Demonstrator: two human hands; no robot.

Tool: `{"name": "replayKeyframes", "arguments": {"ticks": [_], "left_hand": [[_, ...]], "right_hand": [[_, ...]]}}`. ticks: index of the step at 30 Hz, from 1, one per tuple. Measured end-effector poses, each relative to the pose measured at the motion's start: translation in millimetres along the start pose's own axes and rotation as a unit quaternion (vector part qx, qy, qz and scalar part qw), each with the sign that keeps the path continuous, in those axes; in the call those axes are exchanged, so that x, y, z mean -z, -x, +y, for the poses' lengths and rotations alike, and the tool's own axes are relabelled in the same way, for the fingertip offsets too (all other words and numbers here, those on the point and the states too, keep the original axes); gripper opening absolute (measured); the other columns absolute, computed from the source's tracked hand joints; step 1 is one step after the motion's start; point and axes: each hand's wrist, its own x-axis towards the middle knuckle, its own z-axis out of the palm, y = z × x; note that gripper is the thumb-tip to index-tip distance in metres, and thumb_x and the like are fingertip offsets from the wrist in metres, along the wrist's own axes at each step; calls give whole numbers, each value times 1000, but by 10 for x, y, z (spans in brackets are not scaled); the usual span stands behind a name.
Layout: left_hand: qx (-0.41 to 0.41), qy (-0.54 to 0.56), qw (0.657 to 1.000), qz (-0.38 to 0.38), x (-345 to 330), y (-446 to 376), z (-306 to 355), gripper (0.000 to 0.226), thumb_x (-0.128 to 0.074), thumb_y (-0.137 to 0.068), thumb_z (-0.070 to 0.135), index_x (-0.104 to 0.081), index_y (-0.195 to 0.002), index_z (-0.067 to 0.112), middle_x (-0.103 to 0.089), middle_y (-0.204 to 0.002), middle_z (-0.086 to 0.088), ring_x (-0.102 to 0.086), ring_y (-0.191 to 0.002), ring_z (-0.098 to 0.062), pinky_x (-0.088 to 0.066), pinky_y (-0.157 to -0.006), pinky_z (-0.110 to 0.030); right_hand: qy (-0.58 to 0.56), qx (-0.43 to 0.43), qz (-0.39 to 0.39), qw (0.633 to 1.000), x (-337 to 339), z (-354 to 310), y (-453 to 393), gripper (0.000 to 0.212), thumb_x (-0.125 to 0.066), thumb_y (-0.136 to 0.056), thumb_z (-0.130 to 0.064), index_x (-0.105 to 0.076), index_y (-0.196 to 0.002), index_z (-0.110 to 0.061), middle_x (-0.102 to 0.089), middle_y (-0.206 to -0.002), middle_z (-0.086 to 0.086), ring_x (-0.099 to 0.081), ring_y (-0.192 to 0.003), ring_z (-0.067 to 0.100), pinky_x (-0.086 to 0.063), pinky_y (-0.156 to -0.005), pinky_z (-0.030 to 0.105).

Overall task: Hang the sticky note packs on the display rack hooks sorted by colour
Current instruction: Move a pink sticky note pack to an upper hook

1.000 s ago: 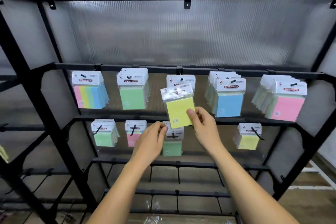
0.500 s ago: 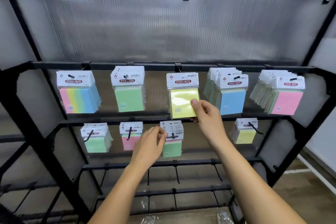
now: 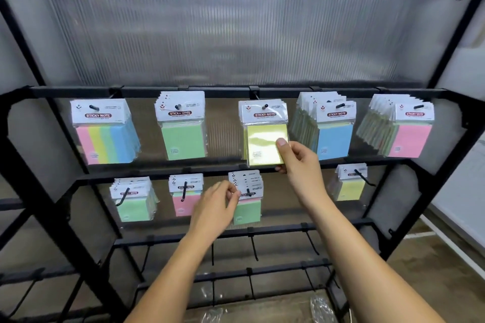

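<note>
The yellow pack (image 3: 266, 143) is seen hanging on the middle hook (image 3: 264, 106) of the display rack (image 3: 262, 92), on its upper rail. Its lower right corner is pinched by the right hand (image 3: 299, 162), thumb on the front face, fingers curled behind. Taking this yellow pack as the landmark: just to its left, a green stack (image 3: 182, 126) is hung on the same rail, and farther left a multicolour stack (image 3: 105, 131) is found. Just to its right a blue stack (image 3: 333, 128) is hung, and beyond that a pink stack (image 3: 405, 131) at the far end.

Below the yellow pack, on the second rail, a stack with a green front (image 3: 246, 196) is hung, and its white header card is pinched at the left edge by the left hand (image 3: 219, 204), fingers curled onto the card. Below and to the left of the yellow pack, a pink pack (image 3: 185, 194) is partly covered by that hand, and farther left a second green stack (image 3: 133, 198) is seen. Below and to the right of the yellow pack, a small yellow stack (image 3: 350, 182) is hung on its own hook.

Lower still, two rails of bare hooks (image 3: 253, 246) are visible, and crumpled clear wrapping (image 3: 321, 308) is glimpsed near the floor.
</note>
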Motion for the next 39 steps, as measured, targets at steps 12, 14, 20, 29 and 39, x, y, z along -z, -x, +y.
{"name": "replayKeyframes", "arguments": {"ticks": [12, 14, 20, 29, 39], "left_hand": [[52, -45, 998, -11, -43, 223, -299, 18, -47, -100, 39, -56, -100, 24, -60, -95, 11, -56, -86, -10, -40, -67, -27], [73, -56, 996, -13, -76, 282, -401, 17, -47, -99, 39, -56, -97, 24, -60, -93, 10, -56, -85, -13, -42, -69, -31], [134, -86, 987, -13, -148, 320, -667, 18, -47, -99, 39, -54, -94, 23, -62, -93, 7, -54, -89, -14, -47, -73, -33], [274, -112, 955, 21, -166, 173, -969, 55, -51, -96, 46, -44, -132, 4, -51, -132, -13, -50, -120, -30, -46, -86, -42], [299, -88, 950, 31, -192, 27, -1231, 56, -55, -93, 51, -51, -126, 6, -50, -128, -13, -52, -118, -33, -46, -85, -44]], "right_hand": [[42, -117, 8, 992, -203, 684, 232, 23, -57, -99, -23, -66, -87, -6, -66, -70, 2, -56, -56, 10, -48, -59, 27], [81, -159, -5, 984, -268, 956, 327, 20, -59, -96, -25, -66, -82, -13, -68, -70, 1, -60, -60, 14, -55, -63, 38], [253, -206, -42, 944, -438, 1435, 550, 29, -62, -90, -47, -62, -90, -19, -67, -84, -5, -64, -88, 19, -53, -81, 37], [305, -224, 4, 925, -590, 1580, 494, 72, -65, -78, -66, -48, -122, -12, -59, -116, 4, -60, -105, 24, -53, -86, 47], [286, -233, 31, 929, -628, 1641, 447, 45, -66, -86, -55, -56, -105, -15, -64, -100, -1, -62, -93, 20, -47, -72, 33]]}}
